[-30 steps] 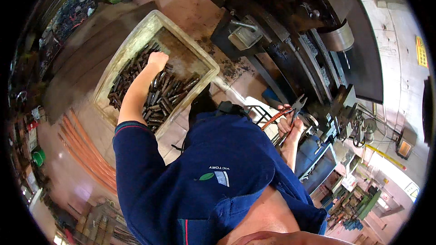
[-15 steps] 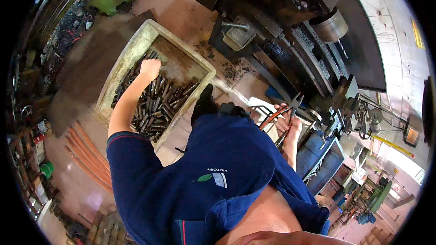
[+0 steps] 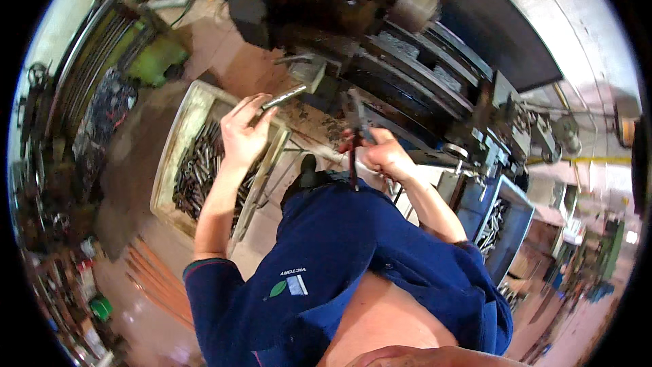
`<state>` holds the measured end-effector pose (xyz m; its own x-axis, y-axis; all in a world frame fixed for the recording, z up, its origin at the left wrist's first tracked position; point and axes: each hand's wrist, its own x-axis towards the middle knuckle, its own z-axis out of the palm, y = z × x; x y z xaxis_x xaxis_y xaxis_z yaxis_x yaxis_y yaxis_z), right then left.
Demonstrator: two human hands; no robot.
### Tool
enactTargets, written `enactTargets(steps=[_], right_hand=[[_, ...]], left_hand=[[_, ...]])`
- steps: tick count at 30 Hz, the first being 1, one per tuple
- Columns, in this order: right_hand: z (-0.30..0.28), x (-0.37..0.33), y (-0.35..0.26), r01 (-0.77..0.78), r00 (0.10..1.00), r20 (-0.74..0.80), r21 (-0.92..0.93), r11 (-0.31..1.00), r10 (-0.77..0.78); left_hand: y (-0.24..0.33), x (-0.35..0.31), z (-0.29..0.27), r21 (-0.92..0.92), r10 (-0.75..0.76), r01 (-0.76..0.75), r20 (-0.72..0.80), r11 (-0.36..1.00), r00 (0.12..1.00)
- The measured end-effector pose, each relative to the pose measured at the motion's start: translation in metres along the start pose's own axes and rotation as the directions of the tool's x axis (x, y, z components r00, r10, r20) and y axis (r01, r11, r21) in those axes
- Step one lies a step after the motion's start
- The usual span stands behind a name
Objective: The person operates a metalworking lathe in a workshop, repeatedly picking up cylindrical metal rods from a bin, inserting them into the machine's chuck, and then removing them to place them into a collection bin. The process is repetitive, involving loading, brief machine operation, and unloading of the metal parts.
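The left hand (image 3: 246,129) pinched a short metal rod (image 3: 285,97) by its near end, the far end jutting toward the dark machine (image 3: 380,61). The rod looked stiff, probably weighty for its size and perhaps slick; a hold nearer mid-length would likely have steadied it. The right hand (image 3: 387,155) gripped red-handled pliers (image 3: 354,146). Open room lay between both hands; outward, the pale bin's rim (image 3: 170,153) ran near the left forearm, and machine edges stood beyond the pliers.

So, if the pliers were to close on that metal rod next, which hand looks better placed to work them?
Probably the right hand: it holds the pliers, while the left hand has the metal rod, its free end projecting rightward.
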<state>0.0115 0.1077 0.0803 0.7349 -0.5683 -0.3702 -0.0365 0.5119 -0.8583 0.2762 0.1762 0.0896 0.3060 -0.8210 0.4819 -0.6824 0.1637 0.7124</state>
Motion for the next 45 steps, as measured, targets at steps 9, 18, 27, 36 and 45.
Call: enactTargets(steps=[9, 18, 27, 36, 45], right_hand=[[-0.012, -0.036, -0.012, -0.056, 0.997, -0.069, -0.249, 0.967, 0.04], [-0.012, -0.061, -0.019, -0.095, 0.949, -0.315, -0.307, 0.947, -0.006], [-0.007, -0.033, 0.036, 0.001, 0.844, -0.498, -0.37, 0.929, -0.199], [0.002, -0.033, 0.025, -0.051, 0.771, -0.632, -0.188, 0.981, -0.081], [-0.04, -0.027, 0.041, 0.273, 0.559, -0.823, 0.071, 0.959, -0.098]], left_hand=[[0.055, 0.01, 0.074, -0.191, 0.2, -0.177, 0.109, 0.966, 0.974], [0.074, 0.015, 0.105, -0.328, 0.273, -0.177, 0.275, 0.928, 0.922], [0.061, 0.021, 0.119, -0.429, 0.197, -0.012, 0.389, 0.903, 0.9], [0.045, 0.043, 0.13, -0.429, 0.181, 0.165, 0.657, 0.888, 0.732], [0.016, 0.004, 0.164, -0.417, 0.075, 0.711, 0.885, 0.566, 0.46]])
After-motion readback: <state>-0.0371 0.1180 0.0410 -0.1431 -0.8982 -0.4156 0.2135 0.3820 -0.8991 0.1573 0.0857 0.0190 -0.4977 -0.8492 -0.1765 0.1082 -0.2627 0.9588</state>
